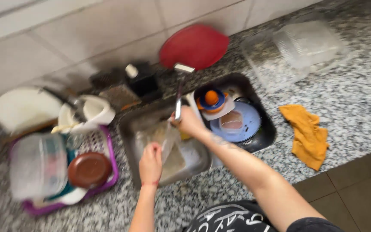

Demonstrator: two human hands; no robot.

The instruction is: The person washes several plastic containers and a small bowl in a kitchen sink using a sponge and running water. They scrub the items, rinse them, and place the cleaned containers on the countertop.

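Steel sink (pixel 129 129) is catching the drips: the right hand (pixel 190 122) is gripping a knife (pixel 178 105) upright over it, while the left hand (pixel 150 163) is pinching a blurred clear thing (pixel 167 141) beside it.

Blurred view down onto granite counter (pixel 344 107). Both hands over sink (pixel 129 129): right hand (pixel 190 122) grips knife (pixel 178 103), left hand (pixel 150 163) below it. Blue plate (pixel 247 124) in right basin, orange cloth (pixel 308 135) beside, purple rack (pixel 108 172) left.
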